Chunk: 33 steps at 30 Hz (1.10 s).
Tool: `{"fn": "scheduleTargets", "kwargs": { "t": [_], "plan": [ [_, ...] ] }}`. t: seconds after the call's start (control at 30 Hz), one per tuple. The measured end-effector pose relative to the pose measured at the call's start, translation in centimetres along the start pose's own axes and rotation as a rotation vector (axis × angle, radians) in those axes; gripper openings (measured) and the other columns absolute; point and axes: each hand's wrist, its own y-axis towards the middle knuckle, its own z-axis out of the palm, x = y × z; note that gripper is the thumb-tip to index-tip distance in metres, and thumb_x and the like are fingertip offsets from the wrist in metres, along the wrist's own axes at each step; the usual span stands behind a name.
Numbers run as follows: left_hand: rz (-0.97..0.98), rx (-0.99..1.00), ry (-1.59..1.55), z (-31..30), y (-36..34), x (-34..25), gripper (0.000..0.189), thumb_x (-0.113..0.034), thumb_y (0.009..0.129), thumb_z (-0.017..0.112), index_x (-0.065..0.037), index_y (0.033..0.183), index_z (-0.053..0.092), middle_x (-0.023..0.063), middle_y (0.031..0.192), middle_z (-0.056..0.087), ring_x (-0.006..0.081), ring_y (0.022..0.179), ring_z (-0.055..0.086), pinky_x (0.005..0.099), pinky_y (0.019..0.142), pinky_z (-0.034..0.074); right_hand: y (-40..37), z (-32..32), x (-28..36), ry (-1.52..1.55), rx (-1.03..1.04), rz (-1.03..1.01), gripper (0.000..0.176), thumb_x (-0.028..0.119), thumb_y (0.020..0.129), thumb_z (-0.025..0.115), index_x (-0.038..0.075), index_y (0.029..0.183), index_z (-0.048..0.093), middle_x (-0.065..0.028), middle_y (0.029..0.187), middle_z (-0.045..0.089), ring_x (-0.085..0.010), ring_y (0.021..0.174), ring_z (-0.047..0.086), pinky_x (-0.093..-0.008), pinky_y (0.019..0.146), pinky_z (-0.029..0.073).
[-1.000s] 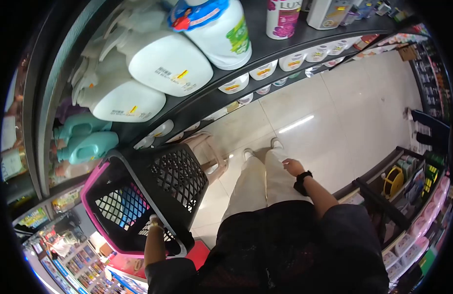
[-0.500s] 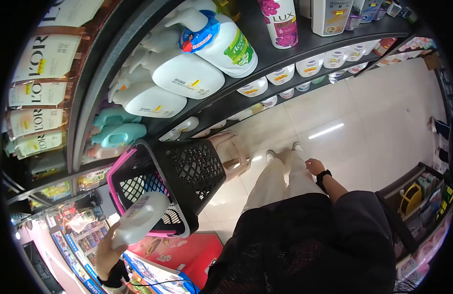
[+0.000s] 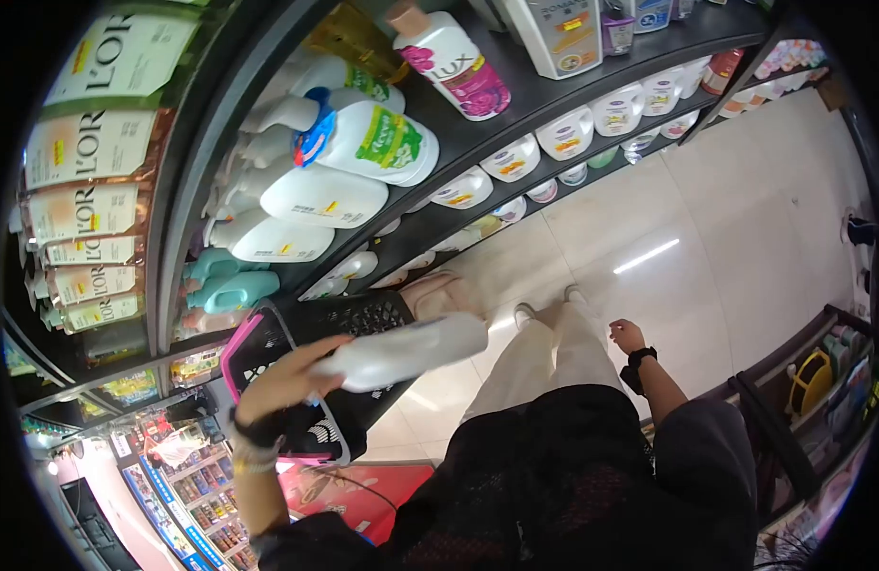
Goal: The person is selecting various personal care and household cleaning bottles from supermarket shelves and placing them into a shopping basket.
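Observation:
A large white bottle point(image 3: 415, 350) lies tilted in the grip of my left hand point(image 3: 292, 381), whose fingers wrap round its narrower end. Bottle and hand are over a black shopping basket point(image 3: 363, 409) with a pink rim, partly covering it. My right hand point(image 3: 628, 335), with a black band at the wrist, hangs beside my leg above the floor; its fingers are loosely curled and nothing shows in them.
Dark shelves point(image 3: 553, 100) on the upper side hold white pump bottles point(image 3: 325, 197), a pink-labelled bottle point(image 3: 455, 71) and teal bottles point(image 3: 235, 290). A beige stool point(image 3: 444, 295) stands behind the basket. A dark rack point(image 3: 782, 419) is at right, a red box point(image 3: 363, 490) below.
My left hand has carried the white bottle up and right, from the basket's near end to over its side. The view has shifted, and my right hand is slightly lower and further right.

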Motion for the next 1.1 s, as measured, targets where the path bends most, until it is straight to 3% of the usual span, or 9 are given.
{"fn": "scheduleTargets", "kwargs": {
  "t": [0.03, 0.13, 0.33, 0.43, 0.53, 0.73, 0.87, 0.93, 1.1],
  "plan": [
    [-0.053, 0.009, -0.036, 0.0, 3.0, -0.1, 0.052, -0.017, 0.083, 0.06, -0.008, 0.132, 0.044, -0.0003, 0.074, 0.055, 0.0054, 0.059, 0.047, 0.0196, 0.049, 0.037, 0.1, -0.2, -0.3, 0.014, 0.028, -0.021, 0.028, 0.014, 0.082, 0.049, -0.001, 0.101, 0.061, -0.0132, 0.08, 0.066, -0.0183, 0.07, 0.064, -0.0297, 0.065, 0.052],
    [-0.144, 0.081, -0.077, 0.6, 9.3, -1.7, 0.053, -0.023, 0.082, 0.062, -0.008, 0.13, 0.044, -0.0002, 0.069, 0.053, 0.0055, 0.052, 0.045, 0.0189, 0.039, 0.033, -2.0, -2.5, -2.1, 0.125, -0.006, 0.077, 0.029, 0.013, 0.082, 0.049, -0.004, 0.102, 0.06, -0.0127, 0.082, 0.065, -0.0183, 0.07, 0.064, -0.029, 0.063, 0.051],
    [-0.501, -0.252, -0.385, -2.3, 25.9, 5.6, 0.027, -0.029, 0.081, 0.061, -0.01, 0.095, 0.047, 0.0043, 0.06, 0.051, 0.01, 0.039, 0.04, 0.025, 0.033, 0.028, -6.8, -4.0, -8.3, 0.298, -0.113, 0.232, 0.027, 0.013, 0.081, 0.049, -0.001, 0.101, 0.061, -0.0148, 0.077, 0.066, -0.0189, 0.068, 0.064, -0.0297, 0.061, 0.051],
    [-0.401, -0.492, -0.449, -3.5, 27.2, 5.8, 0.03, -0.019, 0.079, 0.064, -0.001, 0.098, 0.05, 0.0105, 0.069, 0.052, 0.0131, 0.043, 0.047, 0.0222, 0.032, 0.032, -7.6, -2.4, -10.0, 0.284, -0.093, 0.255, 0.029, 0.016, 0.08, 0.048, 0.0, 0.098, 0.063, -0.0164, 0.078, 0.066, -0.0213, 0.069, 0.064, -0.0313, 0.063, 0.051],
    [-0.44, -0.559, -0.428, -3.1, 28.9, 5.2, 0.028, -0.029, 0.076, 0.064, -0.004, 0.081, 0.053, 0.0056, 0.056, 0.049, 0.0121, 0.039, 0.041, 0.0255, 0.031, 0.029, -7.7, -1.1, -8.4, -0.071, -0.074, 0.186, 0.03, 0.021, 0.078, 0.052, 0.001, 0.095, 0.065, -0.0163, 0.083, 0.067, -0.025, 0.076, 0.065, -0.0334, 0.07, 0.051],
    [-0.354, -0.604, -0.425, -3.0, 32.2, 6.7, 0.034, -0.036, 0.07, 0.069, -0.007, 0.063, 0.052, 0.0035, 0.051, 0.045, 0.0125, 0.039, 0.04, 0.0265, 0.036, 0.03, -7.2, -0.4, -0.7, -0.107, -0.02, 0.03, 0.029, 0.021, 0.078, 0.052, 0.004, 0.098, 0.065, -0.0176, 0.083, 0.066, -0.0298, 0.08, 0.064, -0.0358, 0.074, 0.05],
    [-0.181, -0.708, -0.635, -2.9, 33.4, 8.8, 0.036, -0.042, 0.074, 0.068, -0.008, 0.073, 0.055, 0.0015, 0.054, 0.047, 0.0102, 0.039, 0.04, 0.0239, 0.034, 0.029, -5.8, -0.1, 0.3, -0.043, 0.021, -0.014, 0.027, 0.019, 0.079, 0.053, 0.004, 0.099, 0.064, -0.0171, 0.083, 0.066, -0.0312, 0.081, 0.063, -0.0365, 0.075, 0.049],
    [-0.171, -0.804, -0.737, -2.6, 34.3, 9.3, 0.037, -0.045, 0.078, 0.063, -0.009, 0.087, 0.055, 0.0034, 0.063, 0.053, 0.0135, 0.05, 0.053, 0.0277, 0.043, 0.044, -4.9, 0.0, 0.1, -0.012, 0.02, -0.021, 0.028, 0.019, 0.079, 0.052, 0.003, 0.1, 0.063, -0.0158, 0.082, 0.067, -0.0288, 0.08, 0.064, -0.0358, 0.074, 0.049],
    [-0.153, -0.788, -0.897, -2.2, 35.2, 9.3, 0.027, -0.036, 0.086, 0.055, -0.011, 0.095, 0.055, 0.0036, 0.078, 0.057, 0.0179, 0.07, 0.061, 0.0333, 0.056, 0.051, -5.5, -0.2, -1.2, 0.02, 0.042, 0.117, 0.03, 0.018, 0.079, 0.05, 0.003, 0.101, 0.063, -0.0139, 0.08, 0.067, -0.0235, 0.075, 0.064, -0.0324, 0.071, 0.049]
  ]
}}
